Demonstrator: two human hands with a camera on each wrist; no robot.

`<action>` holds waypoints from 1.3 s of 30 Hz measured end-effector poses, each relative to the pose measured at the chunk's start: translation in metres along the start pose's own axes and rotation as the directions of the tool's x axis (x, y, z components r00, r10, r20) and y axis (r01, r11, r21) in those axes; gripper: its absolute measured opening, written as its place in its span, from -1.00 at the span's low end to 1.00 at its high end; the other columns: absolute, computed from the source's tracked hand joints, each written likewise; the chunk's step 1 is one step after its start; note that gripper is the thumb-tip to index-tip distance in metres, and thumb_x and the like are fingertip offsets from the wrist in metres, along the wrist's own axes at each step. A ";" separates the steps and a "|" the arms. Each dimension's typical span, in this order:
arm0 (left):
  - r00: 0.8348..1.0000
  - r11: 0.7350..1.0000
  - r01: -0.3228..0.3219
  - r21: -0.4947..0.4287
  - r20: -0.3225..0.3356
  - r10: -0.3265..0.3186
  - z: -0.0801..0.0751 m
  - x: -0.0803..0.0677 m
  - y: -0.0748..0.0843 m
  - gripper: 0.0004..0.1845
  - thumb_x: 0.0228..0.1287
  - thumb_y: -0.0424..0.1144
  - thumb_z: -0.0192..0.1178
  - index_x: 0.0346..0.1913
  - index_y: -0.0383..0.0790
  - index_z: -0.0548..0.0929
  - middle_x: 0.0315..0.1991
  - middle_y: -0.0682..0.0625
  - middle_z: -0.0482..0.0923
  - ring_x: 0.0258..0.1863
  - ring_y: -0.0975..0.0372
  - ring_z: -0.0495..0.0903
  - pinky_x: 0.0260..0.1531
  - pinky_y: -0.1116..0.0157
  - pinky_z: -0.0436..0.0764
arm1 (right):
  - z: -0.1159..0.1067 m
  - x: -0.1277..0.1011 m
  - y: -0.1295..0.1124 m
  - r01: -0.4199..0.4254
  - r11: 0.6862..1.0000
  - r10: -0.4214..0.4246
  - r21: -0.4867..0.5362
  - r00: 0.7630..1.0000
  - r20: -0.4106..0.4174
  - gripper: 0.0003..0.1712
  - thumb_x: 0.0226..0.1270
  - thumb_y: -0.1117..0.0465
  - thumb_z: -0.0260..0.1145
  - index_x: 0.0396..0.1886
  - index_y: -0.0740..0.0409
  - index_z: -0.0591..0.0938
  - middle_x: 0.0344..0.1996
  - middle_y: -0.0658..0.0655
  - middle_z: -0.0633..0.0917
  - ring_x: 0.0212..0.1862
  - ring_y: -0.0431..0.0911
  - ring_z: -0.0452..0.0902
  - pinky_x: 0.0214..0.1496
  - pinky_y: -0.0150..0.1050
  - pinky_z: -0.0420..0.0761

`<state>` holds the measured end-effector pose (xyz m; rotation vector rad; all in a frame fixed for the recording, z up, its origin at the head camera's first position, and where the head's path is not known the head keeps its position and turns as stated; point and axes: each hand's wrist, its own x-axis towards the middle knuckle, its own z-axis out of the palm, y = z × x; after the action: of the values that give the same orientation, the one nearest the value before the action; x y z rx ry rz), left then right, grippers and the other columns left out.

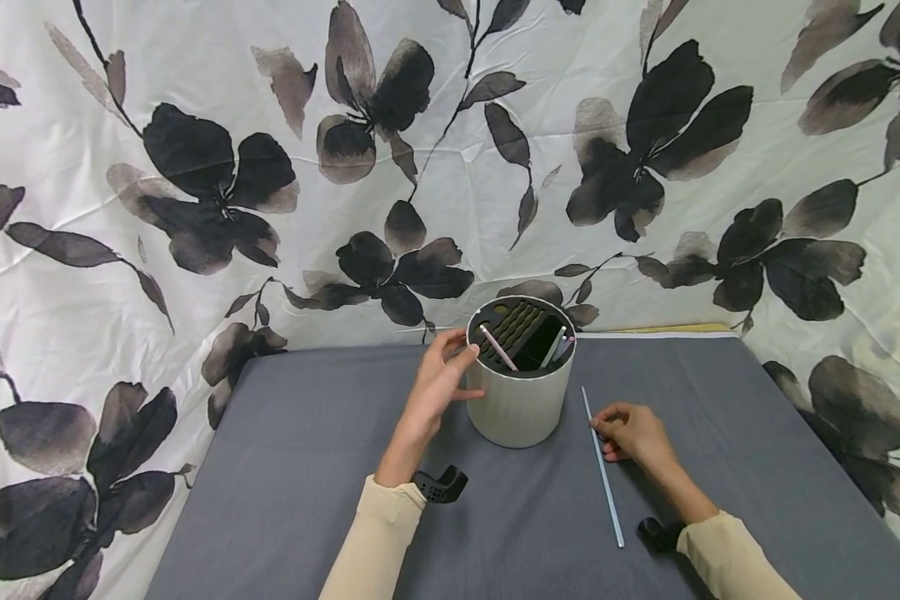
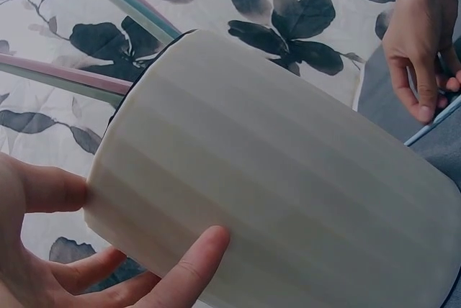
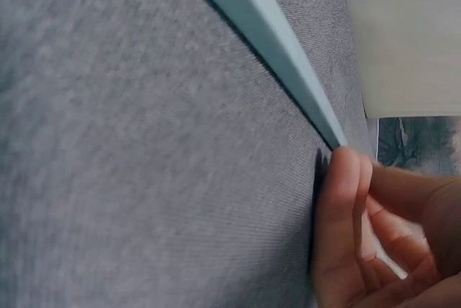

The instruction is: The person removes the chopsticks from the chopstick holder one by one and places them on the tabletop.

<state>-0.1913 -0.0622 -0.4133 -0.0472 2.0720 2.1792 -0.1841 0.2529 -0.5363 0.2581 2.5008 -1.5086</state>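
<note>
A round off-white holder [image 1: 521, 408] stands upright on the grey cloth, its dark insert [image 1: 513, 321] showing rows of small slots and a larger opening. My left hand [image 1: 438, 375] holds it by the upper left side, with fingertips [image 2: 216, 239] against its ribbed wall in the left wrist view. To the right of the holder lies a long, thin light blue stick [image 1: 606, 483] with flat faces. My right hand [image 1: 633, 433] pinches this stick above its middle, between thumb and fingers, close over the cloth.
Several thin sticks lean in the holder, among them a pink stick [image 1: 498, 348] and a pale green stick [image 1: 552, 346]. A grey cloth [image 1: 330, 467] covers the table. Behind it hangs a white floral curtain [image 1: 495, 200]. Both wrists wear black bands.
</note>
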 end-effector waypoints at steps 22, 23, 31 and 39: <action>1.000 1.000 -0.019 0.003 0.008 0.018 -0.002 -0.001 -0.005 -0.46 0.54 -0.14 0.19 0.48 -0.13 0.39 0.49 -0.14 0.39 0.49 0.00 0.42 -0.18 -0.03 0.87 | -0.001 -0.019 -0.038 0.581 0.791 -0.524 0.194 0.806 -0.277 -0.78 0.47 0.35 0.37 0.02 0.37 0.68 -0.25 -0.02 0.76 -0.28 -0.20 0.75 -0.26 -0.40 0.80; 1.000 1.000 -0.020 0.003 0.008 0.020 -0.002 -0.002 -0.005 -0.46 0.54 -0.14 0.19 0.48 -0.13 0.39 0.50 -0.14 0.39 0.49 0.00 0.42 -0.17 -0.04 0.86 | -0.001 -0.021 -0.043 0.600 0.777 -0.540 0.190 0.791 -0.286 -0.79 0.46 0.36 0.37 0.02 0.35 0.69 -0.24 -0.01 0.76 -0.27 -0.20 0.75 -0.24 -0.42 0.79; 0.999 0.999 -0.031 -0.005 0.007 0.031 -0.003 -0.002 -0.003 -0.45 0.53 -0.13 0.20 0.49 -0.12 0.39 0.50 -0.14 0.39 0.49 0.00 0.42 -0.19 -0.01 0.87 | -0.002 -0.031 -0.076 0.765 0.636 -0.704 0.105 0.630 -0.329 -0.68 0.32 0.57 0.39 0.05 0.35 0.71 -0.04 0.14 0.72 -0.01 -0.20 0.67 0.07 -0.46 0.72; 1.000 1.000 -0.028 -0.012 0.007 0.028 -0.001 -0.001 -0.004 -0.47 0.54 -0.14 0.19 0.48 -0.13 0.40 0.49 -0.15 0.39 0.48 0.00 0.43 -0.24 0.06 0.88 | -0.003 -0.034 -0.100 0.847 0.497 -0.858 -0.187 0.448 -0.251 -0.38 0.09 0.62 0.50 0.17 0.15 0.74 0.12 0.21 0.72 0.30 -0.03 0.51 0.47 -0.46 0.38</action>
<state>-0.1895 -0.0634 -0.4177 -0.0119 2.0691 2.2042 -0.1773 0.2080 -0.4404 -1.0690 3.1085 -1.8059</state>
